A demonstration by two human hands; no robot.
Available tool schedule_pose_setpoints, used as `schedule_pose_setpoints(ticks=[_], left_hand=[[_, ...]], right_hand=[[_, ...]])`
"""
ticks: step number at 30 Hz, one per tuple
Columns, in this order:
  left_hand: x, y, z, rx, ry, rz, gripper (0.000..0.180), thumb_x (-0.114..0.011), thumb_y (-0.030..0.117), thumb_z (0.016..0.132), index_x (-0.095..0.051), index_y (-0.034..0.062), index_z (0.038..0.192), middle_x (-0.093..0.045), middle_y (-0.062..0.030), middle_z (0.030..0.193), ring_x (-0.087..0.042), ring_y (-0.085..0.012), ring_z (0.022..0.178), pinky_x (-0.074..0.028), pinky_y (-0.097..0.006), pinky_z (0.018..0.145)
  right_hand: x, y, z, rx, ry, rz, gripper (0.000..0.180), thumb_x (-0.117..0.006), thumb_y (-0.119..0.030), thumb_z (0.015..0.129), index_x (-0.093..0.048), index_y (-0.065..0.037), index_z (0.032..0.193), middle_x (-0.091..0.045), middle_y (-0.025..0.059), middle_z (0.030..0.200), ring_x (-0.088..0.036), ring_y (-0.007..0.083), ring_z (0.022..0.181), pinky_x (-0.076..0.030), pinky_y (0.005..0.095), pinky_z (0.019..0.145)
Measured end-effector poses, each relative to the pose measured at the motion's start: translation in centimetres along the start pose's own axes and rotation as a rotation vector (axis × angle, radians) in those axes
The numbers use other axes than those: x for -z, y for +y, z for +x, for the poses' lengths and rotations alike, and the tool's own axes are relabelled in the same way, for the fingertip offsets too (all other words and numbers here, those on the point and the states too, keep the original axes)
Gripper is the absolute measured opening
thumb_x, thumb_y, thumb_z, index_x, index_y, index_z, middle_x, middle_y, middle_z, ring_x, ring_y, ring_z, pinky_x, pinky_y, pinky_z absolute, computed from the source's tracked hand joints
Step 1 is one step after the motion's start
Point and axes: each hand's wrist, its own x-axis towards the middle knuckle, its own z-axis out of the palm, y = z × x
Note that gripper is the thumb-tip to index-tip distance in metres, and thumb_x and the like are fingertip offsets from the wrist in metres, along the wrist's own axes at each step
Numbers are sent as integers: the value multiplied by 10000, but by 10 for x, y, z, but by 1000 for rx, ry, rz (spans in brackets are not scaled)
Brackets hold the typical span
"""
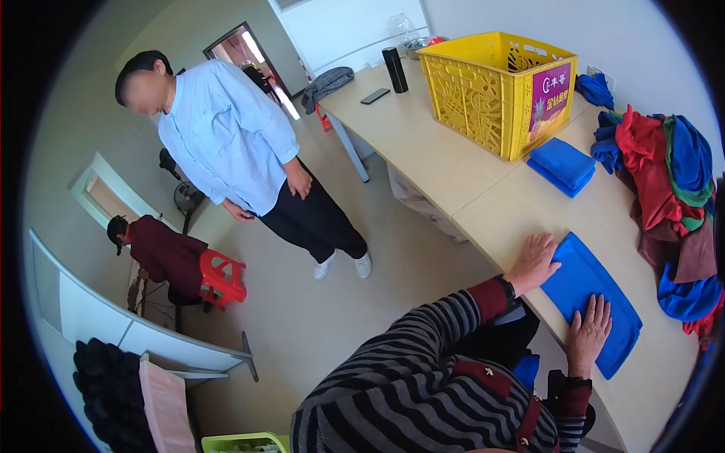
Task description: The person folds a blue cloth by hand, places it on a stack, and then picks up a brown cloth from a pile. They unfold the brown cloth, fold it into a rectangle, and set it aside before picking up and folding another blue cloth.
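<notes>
A blue cloth (580, 273), folded into a long flat rectangle, lies on the table in front of me. My left hand (533, 264) rests at the cloth's far left end, fingers stretched out and its thumb at the edge. Flat on the nearer part of the same cloth is my right hand (590, 334), its fingers apart. Neither hand grips anything. Beyond them, a smaller folded stack of blue cloth (561, 164) sits beside the yellow crate. To the right is a loose heap of cloths in red (655, 162), blue (691, 155), green and brown (695, 257).
The yellow plastic crate (472, 102) stands on the pale wooden table (483, 189). Farther back are a black cylinder (394, 69), a phone (375, 96) and a grey cloth (327, 84). One person (226, 136) stands across the floor; another sits on a red stool (221, 277).
</notes>
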Motion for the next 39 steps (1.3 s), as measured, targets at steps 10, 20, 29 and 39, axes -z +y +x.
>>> schedule_pose_setpoints(ticks=[10,20,29,39], left_hand=[[10,9,24,189,-37,-164,141,-598,79,741,-651,-11,835,-655,-257,879,-623,-456,864,-499,-548,778],[45,-21,58,565,-681,-1206,207,-721,120,876,-698,-3,1041,-734,-77,994,-698,-187,852,-561,-355,807],[63,-37,47,668,-701,-1334,324,-727,158,887,-649,-5,1156,-712,-100,1095,-676,-191,995,-532,-356,919],[94,-11,45,794,-530,-1360,348,-719,240,892,-649,27,1160,-709,-81,1091,-676,-185,979,-534,-340,916]], right_hand=[[18,-22,3,99,205,104,511,-559,-318,965,-528,-55,1401,-482,145,1487,-378,343,1418,-283,452,1168],[2,-33,-12,2,138,106,671,-453,-531,995,-443,-64,1477,-411,139,1541,-323,338,1456,-218,491,1200],[10,-46,-51,-61,120,120,816,-441,-632,963,-404,-10,1491,-364,188,1557,-297,374,1464,-198,539,1198],[20,-51,-50,-38,58,169,770,-531,-560,951,-423,-12,1482,-367,180,1558,-285,365,1473,-198,534,1201]])
